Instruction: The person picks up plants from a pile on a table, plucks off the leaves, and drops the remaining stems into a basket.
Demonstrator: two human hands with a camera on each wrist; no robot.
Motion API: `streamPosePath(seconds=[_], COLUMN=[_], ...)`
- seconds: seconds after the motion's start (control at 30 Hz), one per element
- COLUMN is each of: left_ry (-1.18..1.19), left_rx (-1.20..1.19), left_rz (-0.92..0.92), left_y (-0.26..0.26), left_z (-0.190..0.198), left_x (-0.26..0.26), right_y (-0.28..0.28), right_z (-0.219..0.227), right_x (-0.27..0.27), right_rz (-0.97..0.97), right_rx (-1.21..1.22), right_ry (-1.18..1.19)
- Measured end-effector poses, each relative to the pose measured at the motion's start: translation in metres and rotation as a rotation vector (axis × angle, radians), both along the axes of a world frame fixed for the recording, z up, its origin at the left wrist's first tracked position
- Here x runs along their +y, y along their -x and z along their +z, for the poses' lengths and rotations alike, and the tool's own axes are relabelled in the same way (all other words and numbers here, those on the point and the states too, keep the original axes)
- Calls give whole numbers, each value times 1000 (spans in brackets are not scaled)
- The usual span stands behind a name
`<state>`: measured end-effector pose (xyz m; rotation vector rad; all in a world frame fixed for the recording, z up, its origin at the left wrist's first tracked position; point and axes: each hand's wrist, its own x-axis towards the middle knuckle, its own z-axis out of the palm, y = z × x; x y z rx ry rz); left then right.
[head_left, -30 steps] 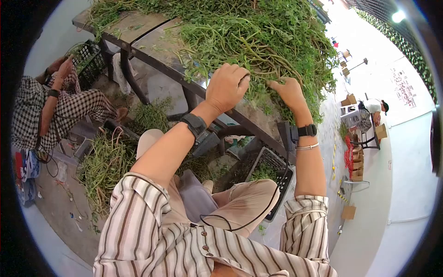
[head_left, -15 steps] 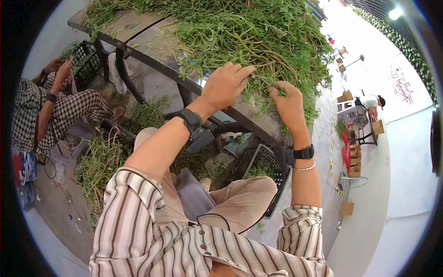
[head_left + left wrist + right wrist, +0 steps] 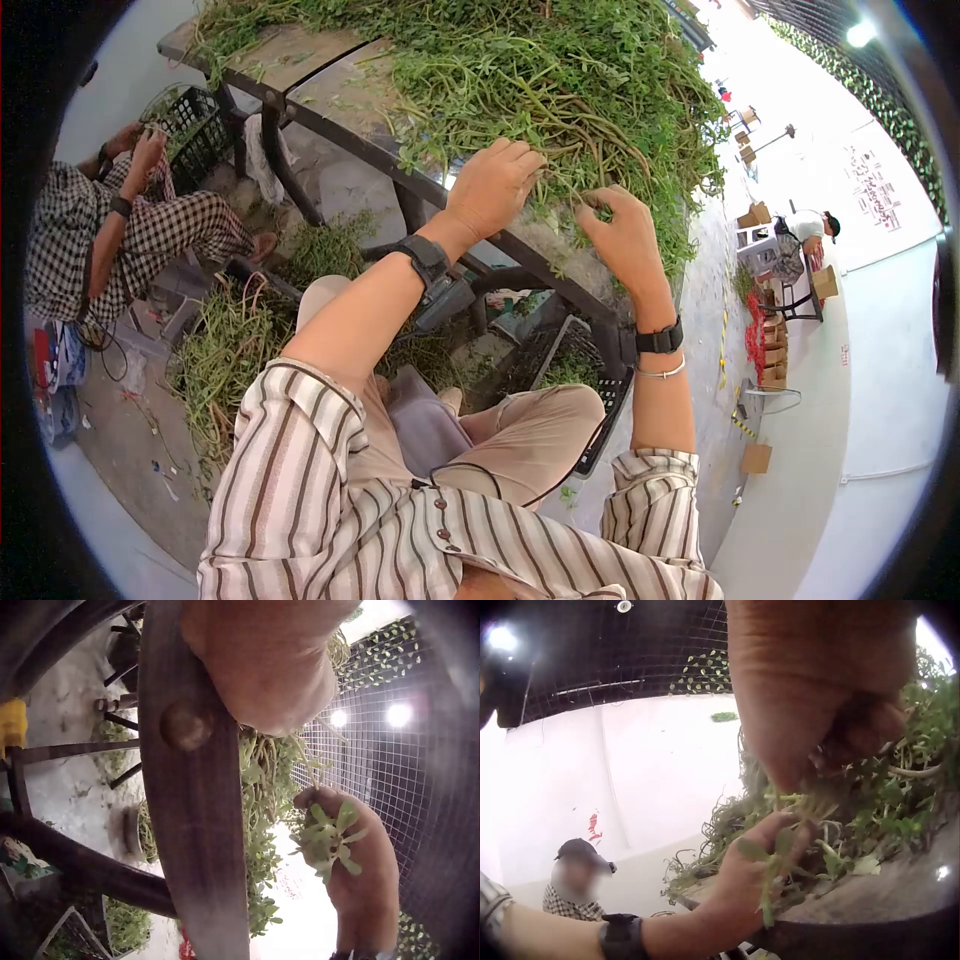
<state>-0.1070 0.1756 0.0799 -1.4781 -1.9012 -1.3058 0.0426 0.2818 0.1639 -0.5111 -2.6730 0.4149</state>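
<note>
Both hands are above the near edge of a table [image 3: 345,95] heaped with green leafy stems [image 3: 560,70]. My left hand [image 3: 495,188] is bent over the edge, its curled fingers pinching a thin plant stem [image 3: 306,759]. To its right, my right hand [image 3: 628,238] pinches the same stem between thumb and fingertips. The stem spans the small gap between both hands. A leafy sprig [image 3: 334,838] hangs in front of the right hand in the left wrist view. In the right wrist view its leaves overlap the left hand [image 3: 735,881].
Under the table stands a black crate [image 3: 575,360] with greens inside. A pile of cut stems [image 3: 230,360] lies on the floor at left. Another person in checked clothes [image 3: 75,235] sits beside a black basket [image 3: 192,125]. Someone else works at the far right [image 3: 805,230].
The right hand moved slightly down and away from the heap. A bit of green showed in its fingers half a second ago; now a thin stem stretches between both hands.
</note>
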Motion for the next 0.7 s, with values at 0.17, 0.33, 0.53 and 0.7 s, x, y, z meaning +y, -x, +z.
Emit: streamPosePath(seconds=[0.17, 0.33, 0.53, 0.7], left_ry=[7, 4, -27, 3], left_rx=[-1, 27, 11, -19], left_rz=[-7, -1, 24, -18], left_y=[-1, -1, 2, -2], left_z=[1, 2, -4, 2], left_x=[0, 0, 1, -4], right_y=[-1, 10, 7, 5], right_z=[-3, -8, 11, 17], right_x=[4, 12, 37, 45], right_rz=[12, -34, -95, -54], right_rx=[63, 183, 510, 228], right_ry=[-55, -32, 773, 1047])
